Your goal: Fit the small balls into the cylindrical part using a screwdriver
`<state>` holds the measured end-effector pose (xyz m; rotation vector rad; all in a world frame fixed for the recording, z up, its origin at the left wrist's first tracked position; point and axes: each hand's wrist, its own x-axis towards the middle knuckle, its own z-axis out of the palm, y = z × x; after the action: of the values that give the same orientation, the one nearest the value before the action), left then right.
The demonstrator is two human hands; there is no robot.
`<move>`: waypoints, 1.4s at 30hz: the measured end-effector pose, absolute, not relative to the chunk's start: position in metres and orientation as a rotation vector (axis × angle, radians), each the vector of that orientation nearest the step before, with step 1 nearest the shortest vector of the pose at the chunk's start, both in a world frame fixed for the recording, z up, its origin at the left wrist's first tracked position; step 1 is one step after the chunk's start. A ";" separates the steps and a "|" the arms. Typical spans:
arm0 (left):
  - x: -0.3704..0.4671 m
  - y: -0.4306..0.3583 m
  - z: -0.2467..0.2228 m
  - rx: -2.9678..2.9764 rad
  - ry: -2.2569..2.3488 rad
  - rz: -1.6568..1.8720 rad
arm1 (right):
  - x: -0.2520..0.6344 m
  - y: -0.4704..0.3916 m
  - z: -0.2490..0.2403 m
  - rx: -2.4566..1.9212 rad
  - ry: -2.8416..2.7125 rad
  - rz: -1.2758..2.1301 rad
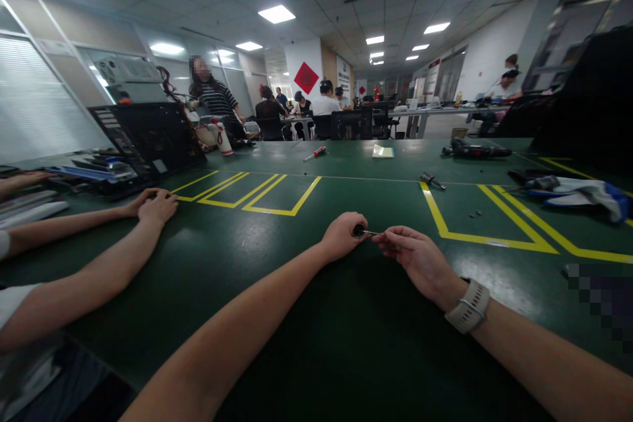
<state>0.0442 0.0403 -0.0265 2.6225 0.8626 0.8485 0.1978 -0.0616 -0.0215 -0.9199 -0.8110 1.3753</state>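
The left hand (pixel 343 237) is gripping a dark round part (pixel 357 231) above the green table (pixel 346 349), its fingers wrapping around it; the right hand (pixel 419 258) is pinching a thin metal tool (pixel 372 233) between thumb and fingertips; the tool is pointing into the part's open end; a screwdriver (pixel 315 154) is lying farther off; a metal fitting (pixel 432 180) is lying by the yellow tape (pixel 435 211).

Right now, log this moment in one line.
left hand: holds round part | right hand: holds thin rod, tip at part | screwdriver: on table
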 end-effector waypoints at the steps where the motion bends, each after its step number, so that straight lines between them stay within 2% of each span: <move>1: 0.044 0.041 -0.027 2.615 0.873 0.851 | 0.198 -0.061 -0.022 -0.920 -0.809 1.376; 33: 0.041 0.044 -0.031 2.591 1.008 0.811 | 0.195 -0.062 -0.026 -1.017 -0.755 1.096; 42: 0.042 0.037 -0.025 2.412 1.076 0.848 | 0.197 -0.064 -0.024 -0.946 -0.732 1.030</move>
<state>0.0417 0.0369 -0.0249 2.4119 1.0761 0.8483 0.1966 -0.0636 -0.0243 -0.9455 -0.7320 1.0295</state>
